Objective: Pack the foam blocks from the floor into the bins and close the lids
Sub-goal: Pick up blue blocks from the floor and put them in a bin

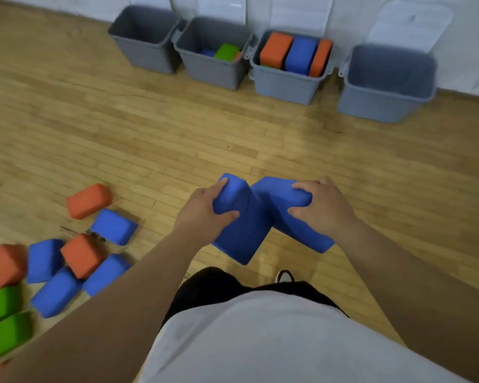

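Lying scattered on the wooden plank floor (177, 134) at near left, loose foam blocks (80, 255) in orange, blue and green are not yet packed. Right of them the left grip (205, 214) is clenched round one blue rectangular foam block (241, 236), and the right grip (324, 208) grasps a second blue foam block (274, 192). The two touch in a V, one per grip, probably to halve the trips. Along the far wall stand four grey plastic bins (285, 89). The leftmost shows nothing inside, the second holds a green and a blue block low down, the third is packed with upright orange and blue ones, and the rightmost looks empty. Their white lids (409, 26) lean open behind, keeping the mouths free.
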`<state>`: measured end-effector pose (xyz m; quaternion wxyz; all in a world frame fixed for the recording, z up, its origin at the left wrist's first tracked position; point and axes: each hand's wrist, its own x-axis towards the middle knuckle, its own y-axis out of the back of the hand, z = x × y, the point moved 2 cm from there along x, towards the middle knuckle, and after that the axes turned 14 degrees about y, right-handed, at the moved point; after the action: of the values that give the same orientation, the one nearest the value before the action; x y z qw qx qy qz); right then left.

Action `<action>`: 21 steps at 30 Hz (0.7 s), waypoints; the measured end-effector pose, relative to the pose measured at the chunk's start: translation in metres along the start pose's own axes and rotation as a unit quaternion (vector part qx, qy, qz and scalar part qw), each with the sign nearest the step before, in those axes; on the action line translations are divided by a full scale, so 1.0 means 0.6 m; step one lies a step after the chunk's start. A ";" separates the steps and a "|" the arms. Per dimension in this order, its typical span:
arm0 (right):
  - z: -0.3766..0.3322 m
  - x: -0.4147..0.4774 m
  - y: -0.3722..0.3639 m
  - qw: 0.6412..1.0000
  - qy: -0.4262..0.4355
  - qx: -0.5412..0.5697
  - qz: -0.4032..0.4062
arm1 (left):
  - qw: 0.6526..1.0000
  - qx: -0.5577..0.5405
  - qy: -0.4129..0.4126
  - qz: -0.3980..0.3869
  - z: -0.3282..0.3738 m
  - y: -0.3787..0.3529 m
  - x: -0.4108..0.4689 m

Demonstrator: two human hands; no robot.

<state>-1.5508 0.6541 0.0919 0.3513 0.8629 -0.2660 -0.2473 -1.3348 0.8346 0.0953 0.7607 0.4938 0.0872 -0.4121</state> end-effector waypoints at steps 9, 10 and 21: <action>-0.069 0.347 0.038 1.000 0.020 -0.020 0.000 | 0.998 -0.050 0.016 0.020 0.071 0.135 0.284; -0.084 0.386 0.037 1.000 0.015 -0.025 0.001 | 0.998 -0.049 0.014 0.020 0.073 0.158 0.322; -0.278 0.766 0.050 0.999 0.018 -0.026 0.022 | 0.999 -0.035 -0.010 0.027 0.113 0.467 0.677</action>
<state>-1.1184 0.4240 0.1087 0.3838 0.8519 -0.2720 -0.2304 -0.8914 0.6075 0.1002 0.7894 0.4647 0.0807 -0.3929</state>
